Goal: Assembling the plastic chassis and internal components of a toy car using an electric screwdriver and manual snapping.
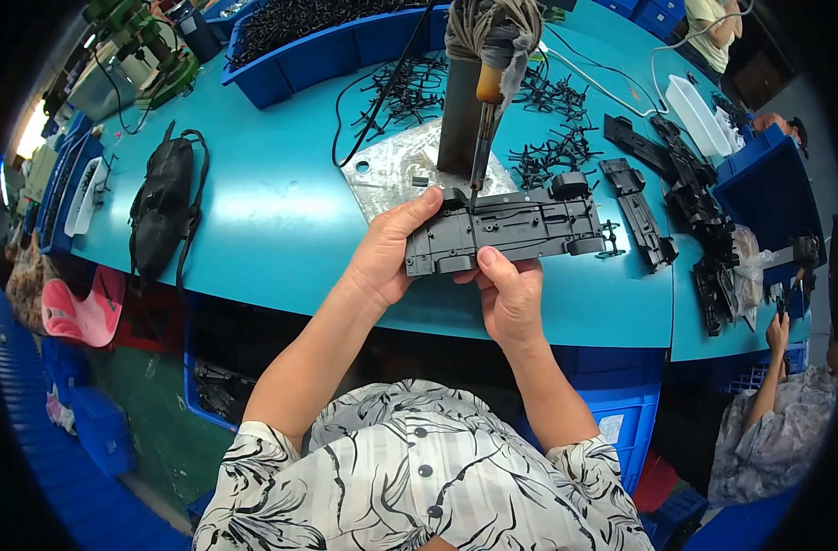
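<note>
A long black plastic toy-car chassis is held level between both of my hands, its moulded posts and wheel arches facing up. Wrapped round its left end is my left hand, thumb on top. My right hand grips the near edge, thumb pressed over it and fingers underneath. A soldering iron, tip down, hangs from a cloth-wrapped mount on an upright metal post. Its tip meets or nearly meets the chassis near my left thumb. Below the post lies a scuffed metal plate, partly hidden by the chassis.
Small black branched parts lie scattered behind the post. More fill a blue bin at the back. At right are another chassis, stacked black parts and a white tray. A black bag lies left. A co-worker's hand shows far right.
</note>
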Available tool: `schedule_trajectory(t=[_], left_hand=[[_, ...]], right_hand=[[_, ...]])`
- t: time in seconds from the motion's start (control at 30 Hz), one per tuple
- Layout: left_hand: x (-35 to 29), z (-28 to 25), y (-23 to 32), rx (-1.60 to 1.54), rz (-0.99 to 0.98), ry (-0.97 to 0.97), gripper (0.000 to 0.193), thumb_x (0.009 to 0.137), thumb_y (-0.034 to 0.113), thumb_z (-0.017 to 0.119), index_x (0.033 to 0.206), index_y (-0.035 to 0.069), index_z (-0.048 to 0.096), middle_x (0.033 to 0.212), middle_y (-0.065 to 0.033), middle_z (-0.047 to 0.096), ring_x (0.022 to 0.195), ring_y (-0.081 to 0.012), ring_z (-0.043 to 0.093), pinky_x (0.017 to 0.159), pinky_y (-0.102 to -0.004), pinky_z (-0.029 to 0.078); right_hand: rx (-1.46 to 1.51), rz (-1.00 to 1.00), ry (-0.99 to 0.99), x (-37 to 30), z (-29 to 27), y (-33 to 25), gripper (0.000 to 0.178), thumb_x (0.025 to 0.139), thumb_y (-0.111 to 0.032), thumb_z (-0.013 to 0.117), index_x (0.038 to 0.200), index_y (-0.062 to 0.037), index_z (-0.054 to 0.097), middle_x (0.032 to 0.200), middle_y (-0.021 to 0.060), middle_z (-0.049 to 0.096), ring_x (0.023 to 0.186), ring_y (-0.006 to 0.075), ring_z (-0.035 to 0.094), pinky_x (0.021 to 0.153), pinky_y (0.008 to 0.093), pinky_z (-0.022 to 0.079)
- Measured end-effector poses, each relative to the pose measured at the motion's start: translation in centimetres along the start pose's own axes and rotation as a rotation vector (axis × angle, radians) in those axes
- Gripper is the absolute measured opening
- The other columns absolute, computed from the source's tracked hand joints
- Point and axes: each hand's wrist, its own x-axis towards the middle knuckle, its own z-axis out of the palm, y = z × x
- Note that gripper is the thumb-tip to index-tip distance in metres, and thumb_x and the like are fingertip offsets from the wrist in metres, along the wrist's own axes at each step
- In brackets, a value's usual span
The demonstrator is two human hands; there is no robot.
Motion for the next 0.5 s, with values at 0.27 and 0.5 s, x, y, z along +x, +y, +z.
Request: schedule_trajectory(t=[0.27,0.5], left_hand=[[0.03,-0.19,0.09,0.025,-0.008,-0.041,0.048,0.088,0.04,0.061,0.113,0.0,0.055,0.099,-0.0138,0.064,0.086,-0.0204,0.066,0.071,-0.0323,0.057],[0.02,0.23,-0.07,0.016,0.022,0.018,0.042,0.09,0.036,0.059,0.104,-0.004,0.059,0.092,-0.0139,0.065,0.078,-0.0191,0.066,0.067,-0.0304,0.057]], right_hand=[[-0.017,-0.025,-0.013,0.02,0.04,-0.08,0.029,0.083,-0.013,0.062,0.108,0.0009,0.054,0.095,0.0095,0.063,0.08,0.0174,0.064,0.065,0.0292,0.054],[-0.009,-0.015,0.01,-0.12,0.02,-0.11,0.03,0.083,-0.013,0.061,0.108,0.0009,0.054,0.096,0.0097,0.063,0.08,0.0173,0.064,0.064,0.029,0.054]])
